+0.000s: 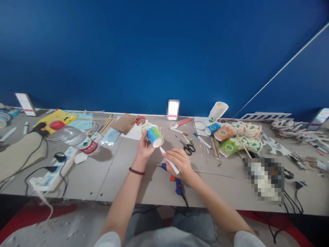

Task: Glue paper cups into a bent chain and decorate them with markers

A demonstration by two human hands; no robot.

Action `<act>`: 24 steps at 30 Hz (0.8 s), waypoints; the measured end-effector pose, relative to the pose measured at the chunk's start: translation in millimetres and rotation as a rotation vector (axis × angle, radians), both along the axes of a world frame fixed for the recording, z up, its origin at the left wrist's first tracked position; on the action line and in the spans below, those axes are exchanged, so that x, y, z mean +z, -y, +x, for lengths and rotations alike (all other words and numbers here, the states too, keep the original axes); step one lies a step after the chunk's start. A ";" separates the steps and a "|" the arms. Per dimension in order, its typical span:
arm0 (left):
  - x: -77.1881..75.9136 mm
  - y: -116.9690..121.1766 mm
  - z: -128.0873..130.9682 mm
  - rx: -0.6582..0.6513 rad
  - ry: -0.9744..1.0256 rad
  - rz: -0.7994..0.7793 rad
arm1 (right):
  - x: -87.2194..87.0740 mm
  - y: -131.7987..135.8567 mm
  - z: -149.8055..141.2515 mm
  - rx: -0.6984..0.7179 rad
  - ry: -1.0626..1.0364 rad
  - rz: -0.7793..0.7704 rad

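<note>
My left hand [144,146] grips a blue and green paper cup [153,134], tilted above the table with its rounded end turned toward me. A patterned green and white piece shows behind the cup. Between the fingers of my right hand [179,162] is a white marker [171,163] with a green end. Its upper tip is close to the cup's lower edge; whether they touch I cannot tell. Under my right hand lies a blue glue gun [178,187], partly hidden by the hand.
Black-handled scissors [189,148] and several markers lie ahead to the right, near stacked paper cups [226,132]. A plastic bottle [74,137] lies by a power strip [58,169] on the left. Against the blue wall stands a phone [173,109]. Cables trail over the front edge.
</note>
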State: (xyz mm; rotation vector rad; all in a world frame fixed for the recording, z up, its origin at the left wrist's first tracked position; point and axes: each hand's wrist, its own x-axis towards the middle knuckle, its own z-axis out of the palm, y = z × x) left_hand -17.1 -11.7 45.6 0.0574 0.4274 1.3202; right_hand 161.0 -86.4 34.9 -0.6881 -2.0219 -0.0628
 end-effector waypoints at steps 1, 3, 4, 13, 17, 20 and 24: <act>0.1 0.7 1.1 -0.010 -0.004 0.005 | -0.2 0.2 -0.6 -0.011 0.020 -0.003; 0.0 2.0 2.7 -0.024 -0.014 0.016 | -0.2 0.2 -1.2 -0.035 0.053 -0.015; -0.3 2.5 3.3 -0.031 -0.019 0.019 | 0.0 0.2 -1.3 -0.048 0.065 -0.022; -0.8 3.8 6.3 -0.049 -0.054 -0.005 | 2.1 -0.1 -1.9 -0.106 0.104 -0.057; 0.9 4.0 5.8 -0.048 -0.047 -0.012 | 2.4 0.3 -2.9 -0.121 0.106 -0.052; 2.4 4.2 4.6 -0.044 -0.042 -0.021 | 3.1 0.4 -3.2 -0.137 0.111 -0.071; 3.0 4.2 3.4 -0.037 -0.046 -0.037 | 4.4 0.0 -3.0 -0.130 0.095 -0.062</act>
